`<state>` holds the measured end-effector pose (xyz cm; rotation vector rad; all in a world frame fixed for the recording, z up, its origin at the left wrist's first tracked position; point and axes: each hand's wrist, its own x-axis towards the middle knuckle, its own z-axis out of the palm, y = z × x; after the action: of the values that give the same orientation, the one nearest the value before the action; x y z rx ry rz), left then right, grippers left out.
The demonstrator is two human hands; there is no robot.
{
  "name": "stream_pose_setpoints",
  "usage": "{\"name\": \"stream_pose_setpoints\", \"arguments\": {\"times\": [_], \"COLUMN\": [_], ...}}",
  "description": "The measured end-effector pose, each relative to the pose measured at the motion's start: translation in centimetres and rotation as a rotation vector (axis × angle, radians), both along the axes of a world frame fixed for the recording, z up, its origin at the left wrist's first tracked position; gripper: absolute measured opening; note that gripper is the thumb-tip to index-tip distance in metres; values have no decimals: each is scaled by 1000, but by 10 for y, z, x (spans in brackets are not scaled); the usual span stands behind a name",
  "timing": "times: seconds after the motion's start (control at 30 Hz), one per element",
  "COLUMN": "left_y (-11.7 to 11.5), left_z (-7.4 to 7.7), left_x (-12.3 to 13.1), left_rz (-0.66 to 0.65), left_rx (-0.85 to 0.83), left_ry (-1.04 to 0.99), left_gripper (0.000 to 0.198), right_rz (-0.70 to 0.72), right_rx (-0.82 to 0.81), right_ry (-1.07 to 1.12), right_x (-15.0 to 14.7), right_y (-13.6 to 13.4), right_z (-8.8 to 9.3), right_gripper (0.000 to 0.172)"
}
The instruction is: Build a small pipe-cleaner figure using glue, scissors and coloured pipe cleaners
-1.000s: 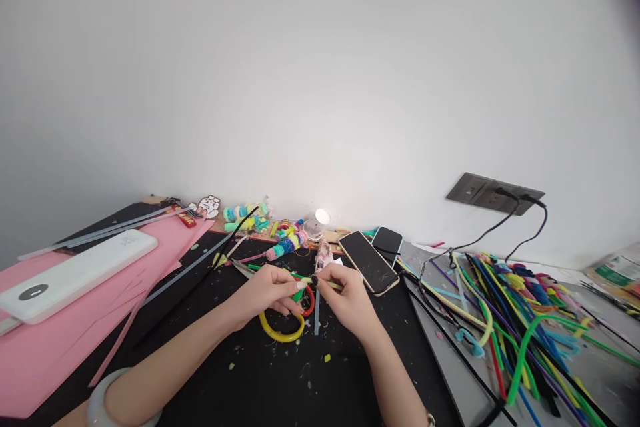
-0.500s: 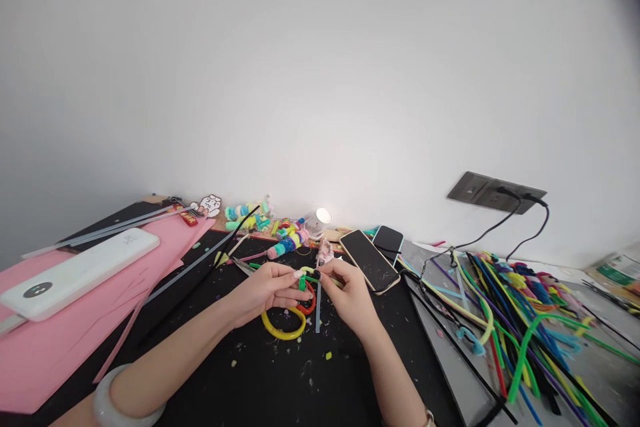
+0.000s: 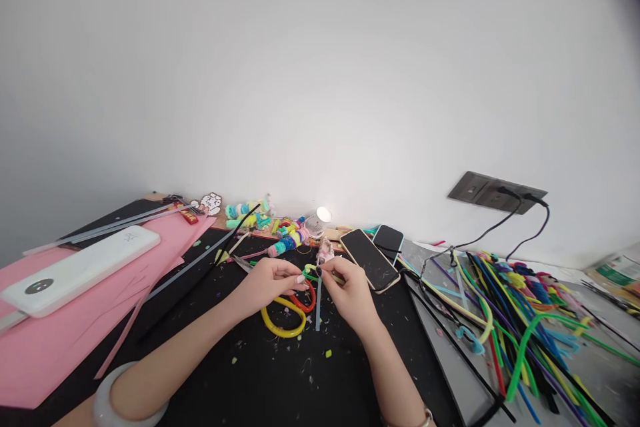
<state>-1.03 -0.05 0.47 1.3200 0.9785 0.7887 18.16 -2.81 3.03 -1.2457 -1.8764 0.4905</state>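
Note:
My left hand (image 3: 267,288) pinches one side of a small green and pale-yellow pipe cleaner (image 3: 311,269), its thumb and fingertips close together. From the other side, my right hand (image 3: 349,288) grips the same piece between thumb and forefinger, and a length of it runs behind the fingers. The piece looks bent or looped between the two hands; its exact shape is too small to make out. Just below my left hand lie scissors (image 3: 283,335) with a yellow and a red handle loop, the blades partly hidden behind the hand. A translucent glue stick (image 3: 318,312) lies under the hands.
Phones (image 3: 370,260) lie right of centre, with a small lamp (image 3: 319,219) and colourful pipe-cleaner figures (image 3: 289,242) by the wall. Loose pipe cleaners (image 3: 530,347) cover the grey board at right. A white power bank (image 3: 83,270) rests on pink sheets (image 3: 55,360) at left.
My left hand has shifted slightly and its fingers have drawn in. The green end that hung below the fingers now shows as a small loop between the hands.

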Motion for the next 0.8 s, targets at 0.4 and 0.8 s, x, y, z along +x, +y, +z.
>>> {"name": "stream_pose_setpoints", "arguments": {"times": [0.4,0.8], "left_y": [-6,-9], "left_z": [0,4], "left_x": [-1,0], "left_rz": [38,33], "left_rx": [421,783], "left_ry": [286,589], "left_gripper": [19,24], "right_rz": [65,70], "right_rx": [102,122], "right_ry": [-90,-142], "right_x": [-9,-13], "right_y": [-3,-3], "right_z": [-6,-12], "right_gripper": [14,13]}}
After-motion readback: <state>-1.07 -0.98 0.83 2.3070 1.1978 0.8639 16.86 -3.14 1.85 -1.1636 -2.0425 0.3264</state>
